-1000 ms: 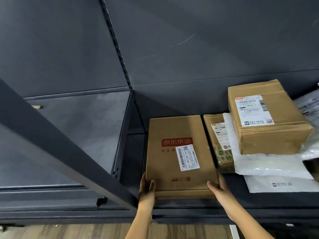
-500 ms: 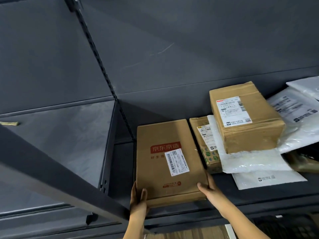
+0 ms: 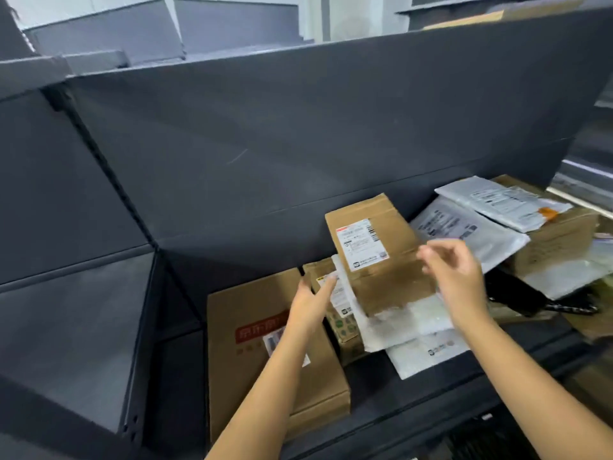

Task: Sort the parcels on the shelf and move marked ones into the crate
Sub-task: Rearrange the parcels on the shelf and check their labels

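- Both hands are leaving the flat red-logo box (image 3: 232,376), which they were holding by its near corners a moment ago. It is now lying unheld just left of the small taped carton (image 3: 391,283), with its near end at the front edge of the shelf (image 3: 431,393).
- The left hand (image 3: 310,302) is reaching across the flat box toward the carton's left side. Its fingers (image 3: 326,285) are stretching out straight and gripping nothing; blur is hiding whether they are touching the narrow green-printed box (image 3: 341,323) wedged beside the carton.
- The right hand (image 3: 454,270) is hovering at the carton's right front corner, its fingers (image 3: 431,257) curling loosely and staying empty.
- This is reading as the flat box being settled in place and the carton coming up next for checking. No crate is plainly showing.
- The carton is sitting on a white padded mailer (image 3: 404,322), with a second mailer (image 3: 428,356) poking out beneath it toward the front.
- Right of the carton, grey poly bags (image 3: 464,230) are overlapping a bigger brown box (image 3: 557,244).
- Behind the carton, a dark back panel (image 3: 298,144) is rising. Above it, more dark shelving and a pale wall are showing.
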